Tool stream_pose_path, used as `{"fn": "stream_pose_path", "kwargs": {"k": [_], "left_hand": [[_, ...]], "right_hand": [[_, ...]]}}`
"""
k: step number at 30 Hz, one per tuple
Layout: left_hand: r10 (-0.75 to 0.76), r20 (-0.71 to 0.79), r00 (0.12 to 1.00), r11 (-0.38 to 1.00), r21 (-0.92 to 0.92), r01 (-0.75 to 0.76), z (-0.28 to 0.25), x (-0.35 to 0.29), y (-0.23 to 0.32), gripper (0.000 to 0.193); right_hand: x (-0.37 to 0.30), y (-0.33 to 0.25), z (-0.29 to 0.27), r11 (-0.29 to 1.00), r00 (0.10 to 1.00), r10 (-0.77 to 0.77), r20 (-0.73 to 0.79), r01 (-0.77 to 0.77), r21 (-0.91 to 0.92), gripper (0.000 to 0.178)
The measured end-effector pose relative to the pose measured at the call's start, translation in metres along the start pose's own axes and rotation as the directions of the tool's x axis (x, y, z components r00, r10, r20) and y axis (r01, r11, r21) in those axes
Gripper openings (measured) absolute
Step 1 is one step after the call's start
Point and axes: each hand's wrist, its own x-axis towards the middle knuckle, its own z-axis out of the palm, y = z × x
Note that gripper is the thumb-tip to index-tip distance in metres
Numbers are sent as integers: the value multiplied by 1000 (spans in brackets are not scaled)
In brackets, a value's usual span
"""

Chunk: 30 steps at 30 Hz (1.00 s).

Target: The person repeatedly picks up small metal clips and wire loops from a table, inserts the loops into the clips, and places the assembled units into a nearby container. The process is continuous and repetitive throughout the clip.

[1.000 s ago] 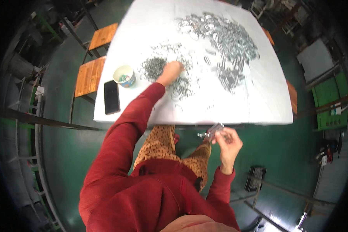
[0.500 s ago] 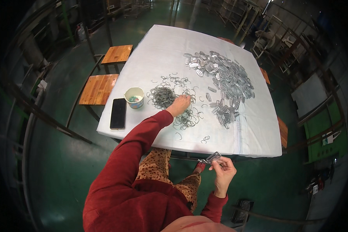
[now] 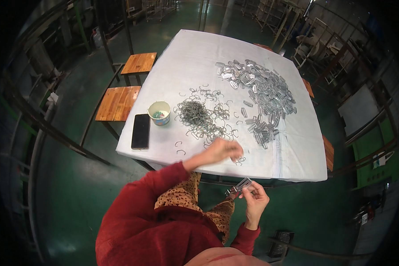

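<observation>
We see the right hand [image 3: 255, 199] just off the near edge of the white-covered table [image 3: 199, 57], its thumb and fingers pinching a silver, slotted, rectangular metal piece [image 3: 242, 184]. That piece juts out to the left of the fingertips, with smaller shiny bits at its near left end. The left hand [image 3: 221, 150] is blurred above the near part of the table, to the left of and farther than the held piece and well apart from it; its fingers look curled, but we cannot tell whether they grip anything. Just to its right we find a few loose, thin wire hooks [image 3: 240, 160], and beyond it spreads a tangled pile of dark grey C-shaped wire hooks [image 3: 195, 113]. Far right of that pile lies a broad heap of silver slotted metal pieces [image 3: 270, 91]. On the left we notice a pale paper cup with a blue-patterned base [image 3: 161, 121] beside a black rectangular phone [image 3: 140, 131].
</observation>
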Motion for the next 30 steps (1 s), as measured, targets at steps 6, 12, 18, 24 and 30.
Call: {"fn": "stream_pose_path", "kwargs": {"k": [6,12,18,24,30], "left_hand": [[346,34,938,905,254,-343,56,-38,21,11],[466,-48,883,847,312,-430,72,-37,14,11],[188,-67,980,980,-60,-192,70,-41,16,6],[145,-112,983,982,-108,-157,74,-45,8,5],[210,-132,969,973,-73,-220,82,-41,6,7]], "right_hand": [[-3,1,5,999,999,-32,-42,31,-25,26],[-8,-12,15,994,993,-38,-108,27,-110,33],[-4,-15,15,998,998,-41,-41,39,-43,43],[55,-10,-34,984,995,13,-103,-31,-175,28],[207,108,-92,548,936,-350,34,234,-803,33]]}}
